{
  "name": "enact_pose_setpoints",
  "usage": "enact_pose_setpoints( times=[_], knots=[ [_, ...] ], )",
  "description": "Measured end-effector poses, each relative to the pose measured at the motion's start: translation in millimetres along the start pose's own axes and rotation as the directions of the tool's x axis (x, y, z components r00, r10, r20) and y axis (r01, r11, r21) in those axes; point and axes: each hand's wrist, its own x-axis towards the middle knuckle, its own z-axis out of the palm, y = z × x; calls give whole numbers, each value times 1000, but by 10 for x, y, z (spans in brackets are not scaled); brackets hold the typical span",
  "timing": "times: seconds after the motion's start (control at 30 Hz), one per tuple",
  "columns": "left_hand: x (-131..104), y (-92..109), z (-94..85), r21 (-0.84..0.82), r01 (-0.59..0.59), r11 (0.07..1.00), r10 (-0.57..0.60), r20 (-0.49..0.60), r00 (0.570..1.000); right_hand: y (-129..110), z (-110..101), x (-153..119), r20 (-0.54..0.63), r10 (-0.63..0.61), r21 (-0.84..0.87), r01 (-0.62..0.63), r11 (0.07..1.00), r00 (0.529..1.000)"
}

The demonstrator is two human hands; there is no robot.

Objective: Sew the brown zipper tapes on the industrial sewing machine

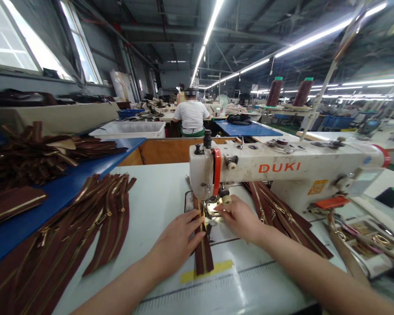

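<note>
A brown zipper strip with a gold-coloured chain runs under the needle area of a white sewing machine. My left hand lies on the strip, its fingers stretched out and flat just in front of the presser foot. On the other side of the needle, my right hand is beside the lit metal plate, with its fingers curled together. Whatever may be between those fingertips is too small to make out. Further brown zippers with metal pulls lie behind my right hand, beneath the machine arm.
To the left, a pile of brown zippers spreads over the table. More brown strips lie on a blue surface. A tray of small metal parts stands at the right. Ahead, a person in a white shirt sits at another table.
</note>
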Motion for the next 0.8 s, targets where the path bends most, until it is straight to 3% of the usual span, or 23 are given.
enact_pose_setpoints(
  times=[0.1, 0.3, 0.6, 0.8],
  knots=[
    [29, -1, -2, 4, 2, 1000, -2, 6, 1000, 175, -7, 230, -10, 76, 44, -76, 996, 997],
    [25, -8, 2, -2, 6, 1000, -6, 9, 1000, 319, 212, 531, 94, -8, 187, -10, 982, 996],
    [20, -8, 14, 1, 25, 1000, -25, 17, 1000, 422, 364, 610, 83, -51, 318, 22, 948, 995],
    [24, 20, -6, 52, -4, 999, 4, -4, 1000, 469, 418, 629, 92, -12, 336, -19, 942, 996]
  ],
)
